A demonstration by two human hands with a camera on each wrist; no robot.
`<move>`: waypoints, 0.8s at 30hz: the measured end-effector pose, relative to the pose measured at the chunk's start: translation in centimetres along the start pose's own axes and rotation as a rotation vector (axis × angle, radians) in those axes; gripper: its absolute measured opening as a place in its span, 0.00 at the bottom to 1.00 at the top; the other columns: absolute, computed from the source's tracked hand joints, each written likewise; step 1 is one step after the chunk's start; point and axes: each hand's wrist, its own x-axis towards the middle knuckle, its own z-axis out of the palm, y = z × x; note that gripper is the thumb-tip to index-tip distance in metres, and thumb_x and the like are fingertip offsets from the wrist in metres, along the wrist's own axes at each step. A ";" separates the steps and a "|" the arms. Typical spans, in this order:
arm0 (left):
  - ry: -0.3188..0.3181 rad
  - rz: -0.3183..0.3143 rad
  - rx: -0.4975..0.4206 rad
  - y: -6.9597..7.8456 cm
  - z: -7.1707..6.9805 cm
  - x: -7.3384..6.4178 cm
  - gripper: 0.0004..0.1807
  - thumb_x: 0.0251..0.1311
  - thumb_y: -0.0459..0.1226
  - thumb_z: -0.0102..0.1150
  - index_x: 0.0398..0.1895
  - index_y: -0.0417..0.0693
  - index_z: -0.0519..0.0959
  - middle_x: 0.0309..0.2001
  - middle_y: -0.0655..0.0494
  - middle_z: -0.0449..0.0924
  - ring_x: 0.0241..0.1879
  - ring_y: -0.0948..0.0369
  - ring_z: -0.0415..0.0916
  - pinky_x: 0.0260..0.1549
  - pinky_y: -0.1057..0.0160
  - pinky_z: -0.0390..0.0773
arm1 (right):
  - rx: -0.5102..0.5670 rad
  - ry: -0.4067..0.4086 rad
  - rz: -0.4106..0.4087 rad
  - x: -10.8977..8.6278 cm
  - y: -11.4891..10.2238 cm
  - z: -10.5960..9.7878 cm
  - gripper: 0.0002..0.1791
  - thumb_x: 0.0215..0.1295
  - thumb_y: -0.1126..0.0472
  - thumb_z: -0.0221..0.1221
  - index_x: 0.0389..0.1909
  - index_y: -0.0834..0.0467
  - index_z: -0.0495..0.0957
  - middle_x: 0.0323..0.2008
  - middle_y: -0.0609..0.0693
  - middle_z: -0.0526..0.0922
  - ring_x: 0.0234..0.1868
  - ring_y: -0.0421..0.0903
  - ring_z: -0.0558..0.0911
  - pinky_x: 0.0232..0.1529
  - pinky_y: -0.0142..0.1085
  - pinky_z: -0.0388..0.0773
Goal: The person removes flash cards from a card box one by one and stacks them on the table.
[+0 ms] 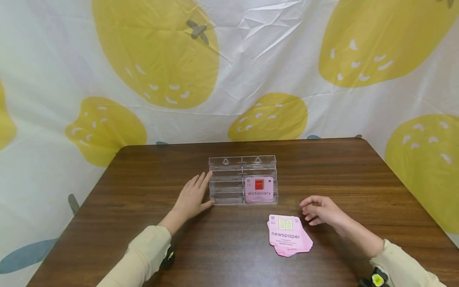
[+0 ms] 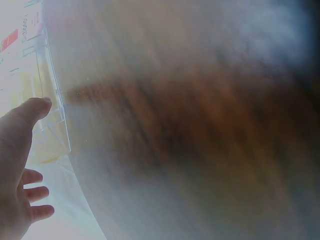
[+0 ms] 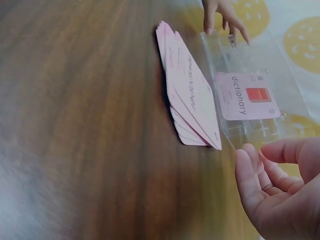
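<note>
A clear plastic tiered card holder (image 1: 226, 187) stands on the table, with a pink "dictionary" card (image 1: 259, 190) in its lower right compartment. My left hand (image 1: 192, 198) rests at the holder's left side, fingers extended; in the left wrist view the thumb (image 2: 37, 109) lies against its edge. To the right of a loose stack of pink cards, my right hand (image 1: 324, 211) hovers with fingers loosely bent and nothing in them. A "newspaper" card (image 1: 285, 235) tops that stack. The right wrist view shows the fanned edges of the stack (image 3: 187, 95).
The brown wooden table (image 1: 150, 247) has its back edge against a white cloth (image 1: 244, 67) printed with yellow fruit. The card stack lies in front of the holder, slightly right. Dark wrist devices sit at both cuffs.
</note>
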 end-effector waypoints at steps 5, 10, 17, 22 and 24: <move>0.002 0.003 0.002 0.0 0.0 0.1 0.50 0.50 0.52 0.61 0.70 0.43 0.48 0.63 0.37 0.60 0.61 0.43 0.60 0.57 0.47 0.63 | -0.037 -0.029 -0.024 0.2 -0.5 -0.5 0.18 0.62 0.66 0.50 0.47 0.77 0.66 0.34 0.59 0.78 0.33 0.48 0.79 0.33 0.40 0.80; 0.001 0.007 -0.003 0.0 0.0 0.1 0.50 0.50 0.52 0.61 0.70 0.43 0.48 0.63 0.37 0.60 0.61 0.43 0.59 0.57 0.47 0.63 | -0.089 -0.045 -0.054 0.7 -1.4 -0.7 0.18 0.63 0.66 0.50 0.49 0.76 0.66 0.37 0.62 0.77 0.36 0.52 0.79 0.35 0.42 0.79; -0.005 -0.001 -0.008 0.0 -0.1 0.1 0.49 0.49 0.52 0.62 0.70 0.43 0.48 0.63 0.37 0.60 0.61 0.43 0.60 0.57 0.47 0.63 | -0.186 -0.042 -0.134 1.9 -3.0 -0.4 0.19 0.62 0.64 0.54 0.48 0.73 0.69 0.37 0.62 0.77 0.36 0.52 0.78 0.34 0.41 0.79; -0.019 -0.005 -0.008 0.1 -0.2 0.0 0.49 0.50 0.52 0.61 0.70 0.43 0.48 0.63 0.37 0.60 0.61 0.43 0.59 0.57 0.47 0.63 | -0.216 0.003 -0.201 2.9 -3.5 0.4 0.17 0.59 0.65 0.56 0.46 0.72 0.71 0.35 0.62 0.78 0.37 0.55 0.78 0.34 0.42 0.79; -0.024 -0.008 -0.009 0.0 -0.2 0.0 0.49 0.50 0.52 0.61 0.70 0.43 0.48 0.63 0.37 0.60 0.61 0.43 0.59 0.57 0.47 0.63 | -0.227 0.024 -0.225 3.3 -3.7 0.7 0.17 0.58 0.65 0.56 0.45 0.72 0.71 0.34 0.61 0.78 0.36 0.54 0.78 0.33 0.43 0.79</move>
